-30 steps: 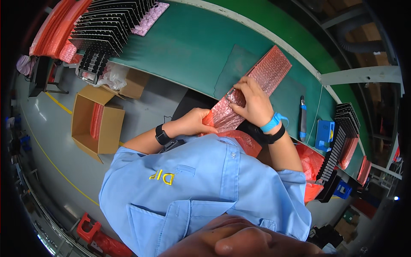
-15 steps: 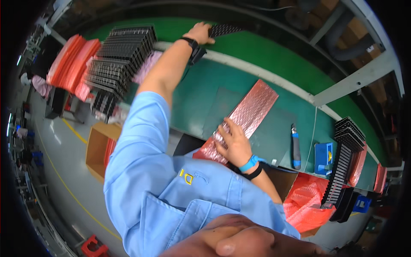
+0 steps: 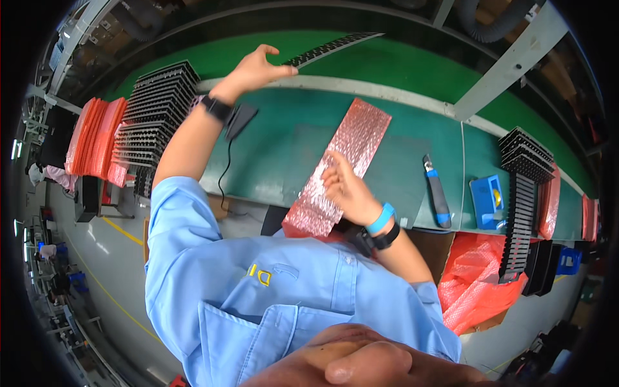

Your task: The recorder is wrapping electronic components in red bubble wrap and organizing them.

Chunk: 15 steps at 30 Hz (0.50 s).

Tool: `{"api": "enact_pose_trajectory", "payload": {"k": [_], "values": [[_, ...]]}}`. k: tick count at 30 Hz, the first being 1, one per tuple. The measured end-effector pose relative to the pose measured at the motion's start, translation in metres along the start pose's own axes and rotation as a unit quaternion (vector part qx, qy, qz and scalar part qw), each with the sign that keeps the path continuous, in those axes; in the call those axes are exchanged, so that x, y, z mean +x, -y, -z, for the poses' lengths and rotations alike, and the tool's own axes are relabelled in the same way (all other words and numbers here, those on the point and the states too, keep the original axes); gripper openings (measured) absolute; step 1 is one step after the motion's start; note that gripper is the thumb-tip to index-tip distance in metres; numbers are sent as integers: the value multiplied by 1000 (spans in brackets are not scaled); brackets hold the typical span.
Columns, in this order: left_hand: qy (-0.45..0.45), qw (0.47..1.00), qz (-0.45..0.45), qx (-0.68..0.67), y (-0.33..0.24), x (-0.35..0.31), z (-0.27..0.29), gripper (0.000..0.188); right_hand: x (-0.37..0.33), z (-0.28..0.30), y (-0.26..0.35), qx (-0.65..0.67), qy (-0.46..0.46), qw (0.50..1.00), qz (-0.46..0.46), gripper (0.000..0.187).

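At the far edge of the bench, my left hand is open, thumb and index finger spread apart. Its thumb is beside the near end of a long black perforated strip, which slants across the green surface there. A pink bubble-wrap pouch lies flat on the bench in front of me, its lower end near my body. Over the pouch's right edge is my right hand, fingers loosely bent and thumb apart, with nothing visible in it. Whether its fingertips touch the pouch I cannot tell.
A black device with a cable sits below my left wrist. Stacked black perforated parts and pink pouches stand left. To the right are a blue-handled cutter, a blue tape dispenser, more black parts and loose pink bubble wrap.
My left hand has come back left and opened from the perforated strip's end. My right hand, earlier spread on the pouch, now has bent fingers. The view has shifted.
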State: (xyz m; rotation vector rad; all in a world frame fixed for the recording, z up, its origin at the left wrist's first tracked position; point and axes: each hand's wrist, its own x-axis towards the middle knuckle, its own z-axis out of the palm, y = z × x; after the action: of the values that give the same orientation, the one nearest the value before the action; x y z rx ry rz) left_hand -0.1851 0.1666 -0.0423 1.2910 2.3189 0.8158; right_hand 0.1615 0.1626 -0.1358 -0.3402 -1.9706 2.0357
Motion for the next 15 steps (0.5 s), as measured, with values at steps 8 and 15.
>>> {"api": "enact_pose_trajectory", "payload": {"k": [8,15], "values": [[-69,989,-131,-30,-32,-246,-91,98,7,11,7,343,-112,926,-110,37],[-170,975,-142,-20,8,-266,-150,80,14,10,7,356,-195,904,-132,19]]}}
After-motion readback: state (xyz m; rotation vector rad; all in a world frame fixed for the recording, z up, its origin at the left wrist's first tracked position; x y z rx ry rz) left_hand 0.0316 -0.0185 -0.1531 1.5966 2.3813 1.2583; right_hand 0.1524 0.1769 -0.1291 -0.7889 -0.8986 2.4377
